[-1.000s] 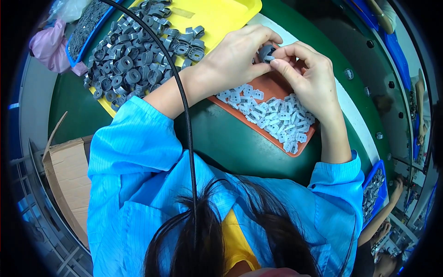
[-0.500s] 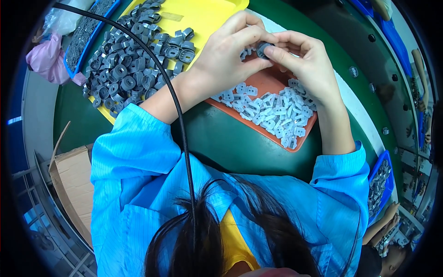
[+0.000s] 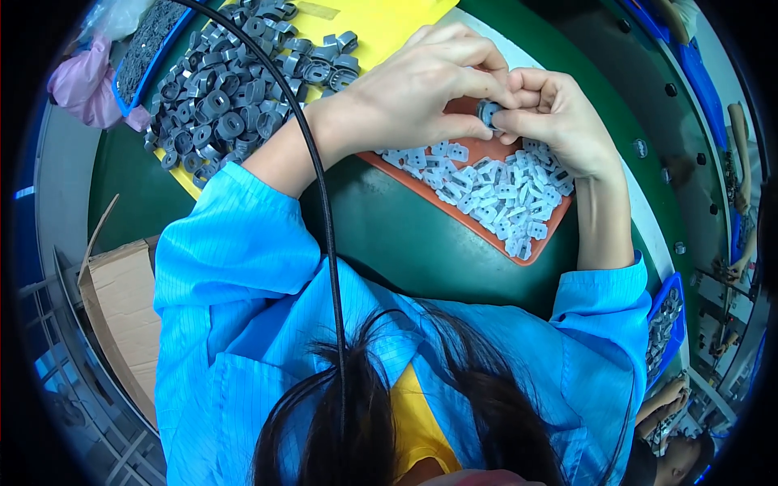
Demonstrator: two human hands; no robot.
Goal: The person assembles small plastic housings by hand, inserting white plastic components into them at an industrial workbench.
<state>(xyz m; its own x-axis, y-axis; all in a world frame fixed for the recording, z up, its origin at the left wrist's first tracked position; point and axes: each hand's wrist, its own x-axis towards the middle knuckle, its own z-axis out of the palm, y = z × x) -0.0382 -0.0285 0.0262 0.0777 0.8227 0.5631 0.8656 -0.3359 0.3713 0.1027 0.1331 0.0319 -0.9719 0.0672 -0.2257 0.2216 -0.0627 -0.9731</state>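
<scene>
Between my two hands, above an orange tray [image 3: 463, 212], is a small dark grey ring-shaped plastic part [image 3: 489, 114]. My left hand [image 3: 429, 93] has its fingers bent around the part's left and far side. The thumb and fingers of my right hand [image 3: 559, 117] pinch it from the right. Whether a smaller piece sits inside the part is hidden by my fingers. Below my hands, many small translucent white plastic pieces [image 3: 494, 190] with holes lie heaped in the tray.
A yellow tray [image 3: 381, 24] at the far left carries a big heap of grey ring-shaped parts [image 3: 223, 105]. Behind it stands a blue bin [image 3: 166, 49]. A black cable [image 3: 312, 154] hangs across the view. An open cardboard box [image 3: 126, 300] is at left, another blue bin [image 3: 668, 324] at right.
Both hands have shifted slightly right and nearer with the grey part between them. The part has turned a little, showing more of its face. The trays appear slightly shifted in the view.
</scene>
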